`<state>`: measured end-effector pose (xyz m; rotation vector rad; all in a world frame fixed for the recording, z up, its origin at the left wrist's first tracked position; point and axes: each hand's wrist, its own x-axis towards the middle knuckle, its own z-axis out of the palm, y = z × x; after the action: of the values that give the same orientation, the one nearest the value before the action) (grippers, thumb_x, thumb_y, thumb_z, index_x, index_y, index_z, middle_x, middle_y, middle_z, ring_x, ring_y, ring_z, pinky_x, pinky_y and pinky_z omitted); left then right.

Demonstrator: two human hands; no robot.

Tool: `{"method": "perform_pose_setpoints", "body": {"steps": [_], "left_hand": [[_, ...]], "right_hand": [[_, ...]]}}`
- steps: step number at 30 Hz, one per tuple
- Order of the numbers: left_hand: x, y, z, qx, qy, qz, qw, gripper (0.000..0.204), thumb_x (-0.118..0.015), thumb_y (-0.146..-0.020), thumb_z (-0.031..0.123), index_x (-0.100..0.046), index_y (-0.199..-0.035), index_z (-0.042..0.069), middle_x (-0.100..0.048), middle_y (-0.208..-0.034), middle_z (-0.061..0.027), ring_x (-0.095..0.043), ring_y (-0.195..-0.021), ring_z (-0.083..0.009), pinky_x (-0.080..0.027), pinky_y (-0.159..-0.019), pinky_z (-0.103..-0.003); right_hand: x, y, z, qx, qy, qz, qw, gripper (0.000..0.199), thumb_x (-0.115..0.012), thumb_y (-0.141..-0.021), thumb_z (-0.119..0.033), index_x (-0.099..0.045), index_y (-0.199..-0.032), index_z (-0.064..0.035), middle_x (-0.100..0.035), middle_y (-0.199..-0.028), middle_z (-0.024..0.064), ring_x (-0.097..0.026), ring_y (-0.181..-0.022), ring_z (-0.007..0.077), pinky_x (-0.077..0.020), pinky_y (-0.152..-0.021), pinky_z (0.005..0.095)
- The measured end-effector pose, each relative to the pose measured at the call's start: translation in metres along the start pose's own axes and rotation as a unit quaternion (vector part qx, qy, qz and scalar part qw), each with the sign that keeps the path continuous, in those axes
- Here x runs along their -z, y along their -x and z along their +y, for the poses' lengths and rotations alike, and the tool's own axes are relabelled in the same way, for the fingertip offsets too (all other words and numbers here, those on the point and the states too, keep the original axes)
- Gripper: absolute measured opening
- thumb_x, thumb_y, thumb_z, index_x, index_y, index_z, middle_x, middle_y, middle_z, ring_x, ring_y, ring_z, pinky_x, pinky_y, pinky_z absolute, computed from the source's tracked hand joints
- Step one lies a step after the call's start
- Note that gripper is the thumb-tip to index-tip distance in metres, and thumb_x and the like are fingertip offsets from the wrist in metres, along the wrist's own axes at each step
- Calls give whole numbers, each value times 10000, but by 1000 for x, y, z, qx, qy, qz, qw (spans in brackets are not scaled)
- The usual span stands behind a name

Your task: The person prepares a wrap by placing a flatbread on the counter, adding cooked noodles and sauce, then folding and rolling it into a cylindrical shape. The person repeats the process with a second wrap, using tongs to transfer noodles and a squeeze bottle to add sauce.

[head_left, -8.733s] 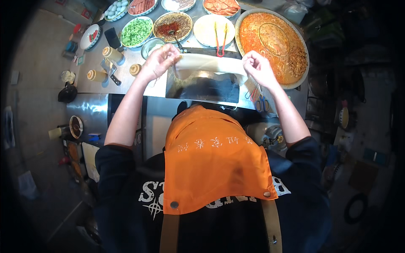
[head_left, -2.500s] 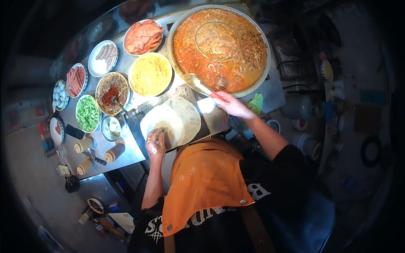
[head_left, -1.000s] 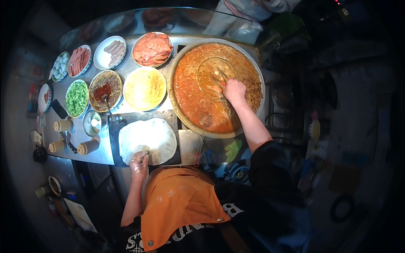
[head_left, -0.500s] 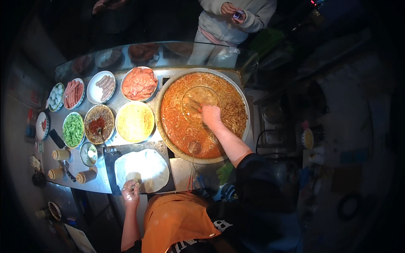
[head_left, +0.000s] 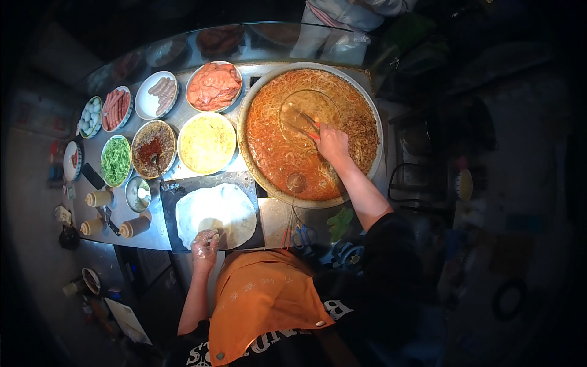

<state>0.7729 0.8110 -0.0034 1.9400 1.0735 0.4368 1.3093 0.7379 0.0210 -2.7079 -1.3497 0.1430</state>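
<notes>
My right hand (head_left: 333, 144) is closed round a pair of metal tongs (head_left: 298, 117) with red on the handles. The tongs' ends reach over the round middle part of a wide pan (head_left: 244, 131) filled with reddish broth and shredded strips. My left hand (head_left: 204, 248), in a clear plastic glove, is at the near edge of a thin pale round flatbread (head_left: 211, 208) on a dark board (head_left: 260, 238). Its fingers are curled together; what they hold, if anything, cannot be made out. A small wire strainer (head_left: 296, 182) rests in the pan's near side.
Left of the pan stand bowls of pink meat slices (head_left: 214, 87), sausages (head_left: 115, 109), shredded greens (head_left: 115, 160), yellow shreds (head_left: 206, 142) and brown chopped filling (head_left: 148, 150). Squeeze bottles (head_left: 134, 227) lie at the left. Scissors (head_left: 301, 235) are by the counter's front edge. A person (head_left: 342, 18) stands beyond the glass.
The whole view has shifted, so the counter sits higher and further right. My right hand's tongs now point up-left over the pan's middle. My left hand stays by the flatbread's near edge.
</notes>
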Motion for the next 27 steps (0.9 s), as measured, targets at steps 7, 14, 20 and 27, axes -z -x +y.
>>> {"method": "perform_pose_setpoints", "body": {"steps": [7,14,20,27], "left_hand": [[6,-4,12,37,-9,1,999,131,-760,-922,12,-761,-1052,19,-751,-1081,-173,-739,-982,-307,-625,-767,-373],[45,-11,-12,-15,-66,9,998,148,-761,-883,-43,-748,-1018,15,-747,-1119,-161,-734,-1022,-309,-598,-904,-372],[320,-158,-50,-16,-195,190,962,397,-635,-992,-23,-631,-1382,47,-585,-1492,-142,-702,-1163,-238,-609,-901,-348],[564,-265,42,22,-525,279,804,309,-604,-992,125,-705,-1277,60,-483,-1597,-251,-638,-1325,-350,-562,-1051,-439]], "right_hand": [[-32,-28,-14,-13,-9,14,1000,491,-801,-880,-226,-665,-1313,-37,-747,-1058,192,-755,-899,365,-596,-765,478],[-29,-27,-6,-28,-9,0,1000,404,-786,-892,-254,-713,-1264,-113,-769,-997,170,-757,-912,348,-596,-775,471],[-27,-11,11,-15,-14,31,999,314,-782,-895,-264,-714,-1141,-81,-772,-988,171,-755,-891,367,-592,-756,492],[-19,9,18,-51,-33,26,998,327,-778,-905,-393,-760,-982,-76,-760,-877,199,-742,-793,425,-576,-703,539]]}}
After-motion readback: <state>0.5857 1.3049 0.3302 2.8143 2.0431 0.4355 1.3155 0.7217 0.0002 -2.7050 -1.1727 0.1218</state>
